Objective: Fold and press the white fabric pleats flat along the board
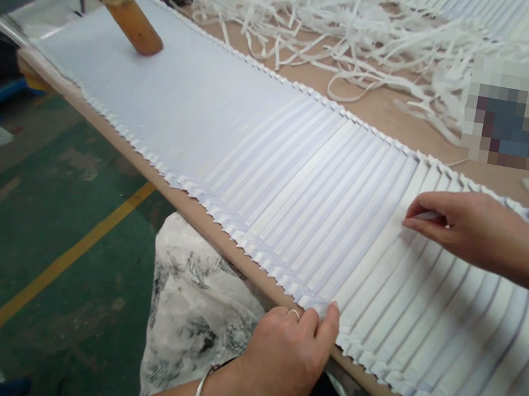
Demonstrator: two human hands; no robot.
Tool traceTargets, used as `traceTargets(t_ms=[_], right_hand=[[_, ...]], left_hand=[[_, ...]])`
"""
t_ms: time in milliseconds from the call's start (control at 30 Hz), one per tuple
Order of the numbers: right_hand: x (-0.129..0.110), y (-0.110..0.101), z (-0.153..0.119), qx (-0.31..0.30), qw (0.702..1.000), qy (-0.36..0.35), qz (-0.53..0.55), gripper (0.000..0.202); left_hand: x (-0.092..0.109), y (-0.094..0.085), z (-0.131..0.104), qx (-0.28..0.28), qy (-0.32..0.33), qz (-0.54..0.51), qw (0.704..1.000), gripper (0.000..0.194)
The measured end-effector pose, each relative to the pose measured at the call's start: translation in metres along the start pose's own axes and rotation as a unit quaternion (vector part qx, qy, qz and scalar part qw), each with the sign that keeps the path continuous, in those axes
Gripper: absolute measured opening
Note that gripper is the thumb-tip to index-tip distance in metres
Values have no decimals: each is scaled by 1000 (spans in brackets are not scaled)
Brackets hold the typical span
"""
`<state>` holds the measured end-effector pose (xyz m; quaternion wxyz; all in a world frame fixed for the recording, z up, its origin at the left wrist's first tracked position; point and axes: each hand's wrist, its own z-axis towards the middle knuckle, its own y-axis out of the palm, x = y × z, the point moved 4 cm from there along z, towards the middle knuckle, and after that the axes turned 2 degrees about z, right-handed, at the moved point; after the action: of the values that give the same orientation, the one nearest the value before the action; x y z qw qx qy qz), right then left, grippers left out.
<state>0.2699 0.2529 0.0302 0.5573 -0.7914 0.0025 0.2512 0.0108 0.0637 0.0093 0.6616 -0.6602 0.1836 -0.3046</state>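
Step in hand: we judge that we are working one white strip (378,244) across the pleated white sheet (233,145), taking it at both ends.
Left hand (286,357): at the near edge of the sheet, thumb and fingers pinched narrow on the strip's near end, right at the table (371,108) edge; a ring and a bangle show on it.
Right hand (457,223): at the far edge of the sheet, fingers closed narrow on the strip's far end, with the forearm coming in from the right.
Strip: it lies across the sheet from far to near, flat between the folds, in the right half of the scene.
Next move: as we read it, both ends must move together and evenly, or the strip will twist or drag the neighbouring pleats out of line.
Surface: a long brown table; the sheet runs along its near side, smooth to the left and open-pleated to the right.
Weight: a wooden handle with a red rod (132,20) rests on the sheet's far left end.
Far side: a loose heap of white strips (335,20) lies on the table.
Room: green floor with a yellow line (42,282) at near left; a patterned white bag (195,308) stands under the table edge.
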Motion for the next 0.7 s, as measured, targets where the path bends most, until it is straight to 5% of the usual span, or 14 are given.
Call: traceTargets(t_ms=[167, 500, 700], right_hand=[[26, -12, 23, 25, 999, 37, -18, 14], [31, -4, 33, 8, 999, 33, -4, 13], [56, -22, 47, 41, 998, 33, -21, 16]], left_hand=[[-1, 0, 0, 14, 1, -10, 1000, 57], [-2, -3, 5, 62, 1, 3, 998, 57], [-5, 1, 4, 96, 15, 22, 995, 55]])
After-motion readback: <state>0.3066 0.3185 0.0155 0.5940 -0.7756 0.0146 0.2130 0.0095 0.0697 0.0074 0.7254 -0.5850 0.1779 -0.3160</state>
